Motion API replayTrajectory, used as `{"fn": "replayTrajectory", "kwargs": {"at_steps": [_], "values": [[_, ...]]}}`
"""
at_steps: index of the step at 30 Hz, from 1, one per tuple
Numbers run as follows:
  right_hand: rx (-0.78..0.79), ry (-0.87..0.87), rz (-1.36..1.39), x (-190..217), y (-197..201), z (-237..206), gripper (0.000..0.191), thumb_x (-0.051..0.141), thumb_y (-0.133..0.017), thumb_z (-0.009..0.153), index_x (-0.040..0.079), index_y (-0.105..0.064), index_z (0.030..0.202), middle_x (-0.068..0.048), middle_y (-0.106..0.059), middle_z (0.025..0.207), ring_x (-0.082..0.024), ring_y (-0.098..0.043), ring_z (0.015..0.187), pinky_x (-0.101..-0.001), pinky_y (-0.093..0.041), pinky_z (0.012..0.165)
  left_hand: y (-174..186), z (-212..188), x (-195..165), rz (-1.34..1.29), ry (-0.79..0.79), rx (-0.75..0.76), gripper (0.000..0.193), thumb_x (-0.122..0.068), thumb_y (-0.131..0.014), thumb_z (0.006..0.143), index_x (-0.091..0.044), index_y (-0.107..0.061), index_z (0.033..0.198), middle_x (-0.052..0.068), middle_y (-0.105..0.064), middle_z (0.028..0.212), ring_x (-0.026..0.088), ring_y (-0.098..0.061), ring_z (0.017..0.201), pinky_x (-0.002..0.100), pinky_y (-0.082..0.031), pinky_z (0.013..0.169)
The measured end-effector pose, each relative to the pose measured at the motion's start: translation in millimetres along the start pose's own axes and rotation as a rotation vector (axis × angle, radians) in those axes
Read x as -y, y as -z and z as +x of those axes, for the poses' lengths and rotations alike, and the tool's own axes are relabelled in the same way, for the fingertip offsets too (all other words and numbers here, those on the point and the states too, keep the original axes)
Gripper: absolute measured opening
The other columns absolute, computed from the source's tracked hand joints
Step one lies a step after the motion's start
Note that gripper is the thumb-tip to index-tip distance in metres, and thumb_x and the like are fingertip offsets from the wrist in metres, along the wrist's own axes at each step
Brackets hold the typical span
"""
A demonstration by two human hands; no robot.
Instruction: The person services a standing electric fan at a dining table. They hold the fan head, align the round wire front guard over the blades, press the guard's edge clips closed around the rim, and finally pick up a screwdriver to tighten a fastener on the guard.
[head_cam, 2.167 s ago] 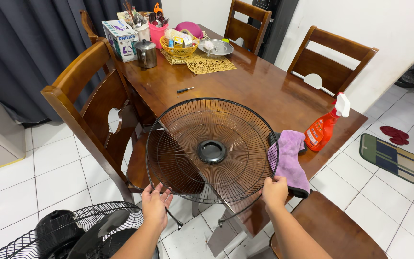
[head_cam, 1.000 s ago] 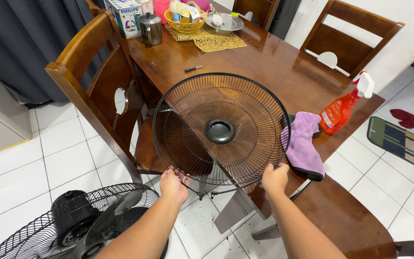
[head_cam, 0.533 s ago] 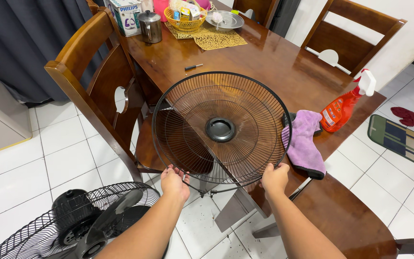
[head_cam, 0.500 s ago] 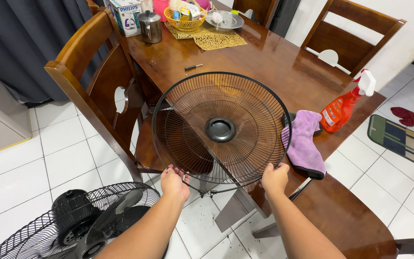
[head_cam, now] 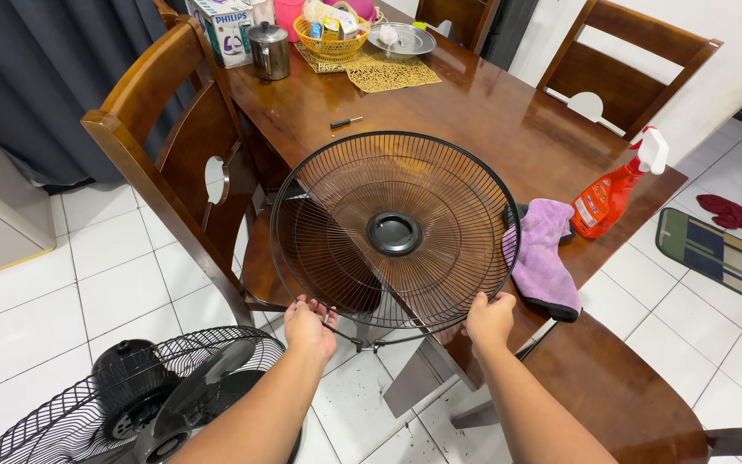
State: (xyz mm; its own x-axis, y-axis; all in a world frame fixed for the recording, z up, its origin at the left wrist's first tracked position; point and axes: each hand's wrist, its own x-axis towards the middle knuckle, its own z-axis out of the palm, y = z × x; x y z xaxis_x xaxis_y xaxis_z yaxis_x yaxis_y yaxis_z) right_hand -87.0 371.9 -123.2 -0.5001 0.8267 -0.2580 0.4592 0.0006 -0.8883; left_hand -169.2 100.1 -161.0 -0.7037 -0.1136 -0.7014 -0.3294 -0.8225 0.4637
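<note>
both hands are on the round black wire fan grille (head_cam: 394, 232), holding it up tilted over the near corner of the glossy brown wooden desk (head_cam: 491, 120). the left hand (head_cam: 309, 326) has its grip clamped on the grille's lower left rim, fingers curled over the wire. the right hand (head_cam: 489, 318) has its grip closed on the lower right rim, thumb on top. the grille's black plastic centre hub faces the camera.

just right of the grille, a purple cloth (head_cam: 543, 262) drapes over the desk edge, close to the right hand. beside it stands an orange spray bottle with a white trigger (head_cam: 613, 189). a small black pen-like thing (head_cam: 346, 123) lies on the desk behind the grille.

at the far end sit a steel lidded pot (head_cam: 269, 50), a yellow basket (head_cam: 331, 36), a gold woven mat (head_cam: 384, 73) and a silvery plate (head_cam: 398, 39).

a brown wooden chair (head_cam: 173, 163) stands left of the grille, partly behind it. down on the white tiled floor (head_cam: 105, 266), below the left forearm, lies the rest of the black fan with its rear wire guard and blades (head_cam: 165, 404). a striped floor mat (head_cam: 719, 258) lies off to the right.
</note>
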Motion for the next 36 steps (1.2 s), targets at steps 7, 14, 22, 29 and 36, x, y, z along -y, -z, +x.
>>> {"fn": "replayTrajectory", "kwargs": {"at_steps": [7, 14, 22, 29, 36], "values": [[-0.004, 0.003, 0.002, -1.0, -0.6, 0.2, 0.039, 0.022, -0.056, 0.101, 0.0, -0.041, 0.129, -0.016, -0.065, 0.1, -0.021, -0.064, 0.061, -0.0364, -0.055, 0.051, 0.2, -1.9, -0.9, 0.001, -0.011, 0.004, 0.023, -0.022, -0.042, 0.108, -0.015, -0.05, 0.129, 0.002, -0.053, 0.112, 0.016, -0.051, 0.095, 0.041, -0.051, 0.093], [-0.006, -0.008, 0.011, -1.4, -1.8, 0.8, 0.041, 0.023, -0.057, 0.101, 0.0, -0.04, 0.131, -0.017, -0.065, 0.101, -0.022, -0.064, 0.06, -0.0369, -0.054, 0.05, -5.0, -10.6, -2.9, -0.012, -0.01, -0.006, 0.024, -0.022, -0.043, 0.108, -0.016, -0.05, 0.13, 0.002, -0.053, 0.111, 0.015, -0.052, 0.093, 0.041, -0.051, 0.094], [0.01, -0.001, 0.04, -3.7, -1.5, 1.6, 0.045, 0.023, -0.056, 0.102, 0.0, -0.038, 0.136, -0.017, -0.064, 0.099, -0.021, -0.064, 0.06, -0.0365, -0.056, 0.051, -8.7, -6.6, 7.3, -0.006, -0.061, 0.015, 0.019, -0.02, -0.045, 0.107, -0.014, -0.055, 0.123, -0.001, -0.056, 0.098, 0.01, -0.053, 0.081, 0.033, -0.047, 0.082], [0.035, -0.073, 0.139, -6.0, -2.4, -0.9, 0.046, 0.021, -0.056, 0.102, 0.0, -0.036, 0.137, -0.017, -0.062, 0.1, -0.019, -0.06, 0.057, -0.0363, -0.055, 0.049, 1.4, -14.8, 29.4, 0.051, 0.044, 0.095, 0.022, -0.03, -0.045, 0.109, -0.009, -0.049, 0.116, 0.005, -0.053, 0.095, 0.019, -0.051, 0.078, 0.04, -0.047, 0.075], [0.034, -0.075, 0.18, -10.5, -3.7, -1.1, 0.047, 0.021, -0.057, 0.101, 0.0, -0.035, 0.137, -0.017, -0.061, 0.098, -0.018, -0.059, 0.055, -0.0361, -0.055, 0.047, 20.2, -50.2, 28.3, 0.404, 0.281, 0.26, 0.023, -0.032, -0.041, 0.108, -0.017, -0.051, 0.121, 0.006, -0.058, 0.114, 0.026, -0.062, 0.098, 0.045, -0.055, 0.091]]}}
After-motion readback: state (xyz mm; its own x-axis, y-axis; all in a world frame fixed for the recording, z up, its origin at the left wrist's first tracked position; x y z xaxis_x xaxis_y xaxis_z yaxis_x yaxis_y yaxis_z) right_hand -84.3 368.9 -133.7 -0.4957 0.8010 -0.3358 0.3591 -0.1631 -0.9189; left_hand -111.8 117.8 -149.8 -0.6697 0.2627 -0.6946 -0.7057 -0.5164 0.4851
